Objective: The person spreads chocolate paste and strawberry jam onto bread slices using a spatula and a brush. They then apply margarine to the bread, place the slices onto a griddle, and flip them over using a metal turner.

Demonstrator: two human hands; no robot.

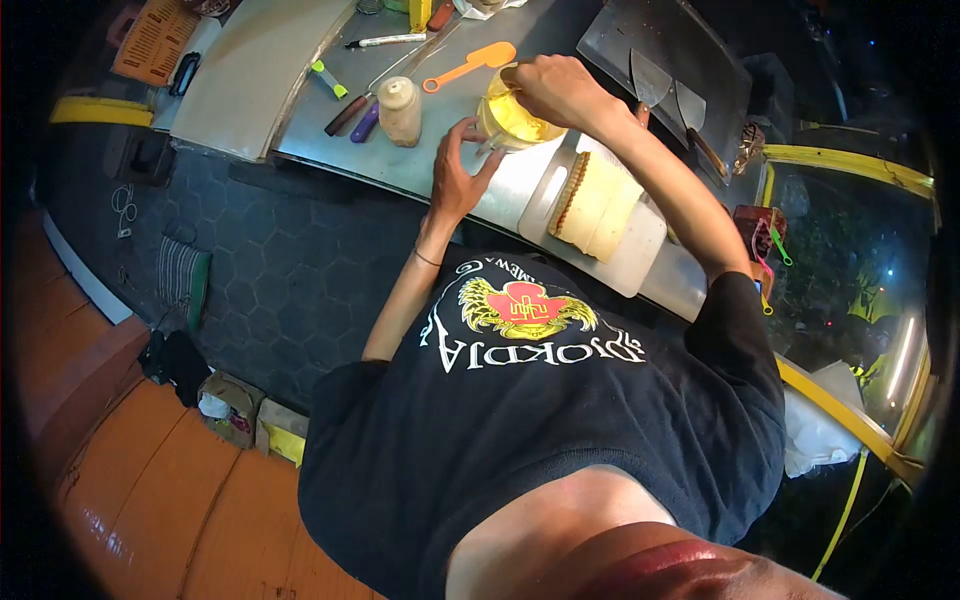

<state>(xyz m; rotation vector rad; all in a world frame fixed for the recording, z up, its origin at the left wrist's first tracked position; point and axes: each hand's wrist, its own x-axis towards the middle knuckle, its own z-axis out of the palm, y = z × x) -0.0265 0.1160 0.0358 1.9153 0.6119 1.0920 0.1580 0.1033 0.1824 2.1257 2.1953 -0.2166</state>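
Observation:
A clear jar [517, 122] with yellow contents stands on the steel counter [330, 150]. My right hand [555, 88] grips it from above, over its rim. My left hand [460, 172] cups its near side, fingers and thumb against the wall. Just right of the jar lies a white cutting board [640, 262] with a pale layered block [592, 203] on it. An orange plastic spoon [468, 65] lies just beyond the jar.
A beige squeeze bottle [400, 110] stands left of the jar, by two knives with brown and purple handles [352, 117] and a marker [385, 41]. Two cleavers [668, 92] rest on a metal tray [700, 45] at right. Below left are dark tiles and an orange bench [150, 480].

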